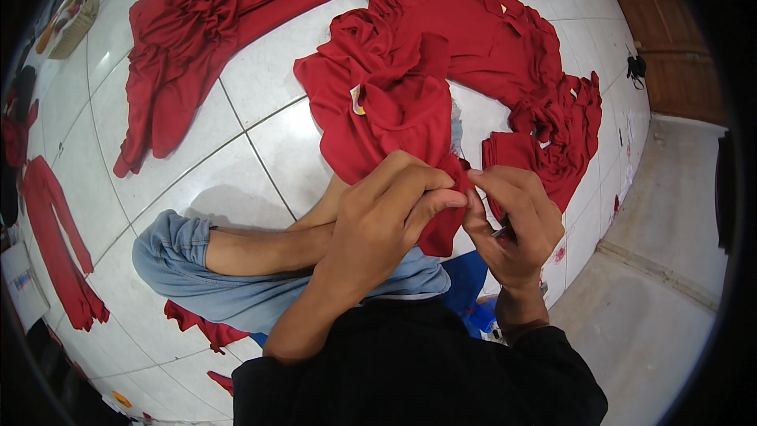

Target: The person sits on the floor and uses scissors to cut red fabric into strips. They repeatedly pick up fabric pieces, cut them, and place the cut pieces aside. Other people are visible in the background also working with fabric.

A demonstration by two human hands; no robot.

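Seated cross-legged on a white tiled floor (272, 146), a person in a black top (410, 371) and rolled jeans (169, 260) works at a red garment (394, 114) with both bare hands. The garment lies in front of the legs, its near end raised between the hands, a pale label (357, 100) showing on its upper side. The left hand's (386, 205) grip is closed, thumb and forefinger pinching the raised edge. The right hand (516, 217) meets it just beside, its thumb and forefinger drawn together on the same edge, while a bit of metal (501, 232), too small to identify, shows at its palm. Beyond the garment, a red shirt (481, 28) is spread across the tiles, with crumpled red cloth (579, 126) at its right. A red heap (189, 31) fills the upper left, well apart from the hands, and a long red piece (57, 221) lies at far left. A pale basket (75, 28) stands near the upper-left rim; a brown wooden door (670, 51) is at upper right.
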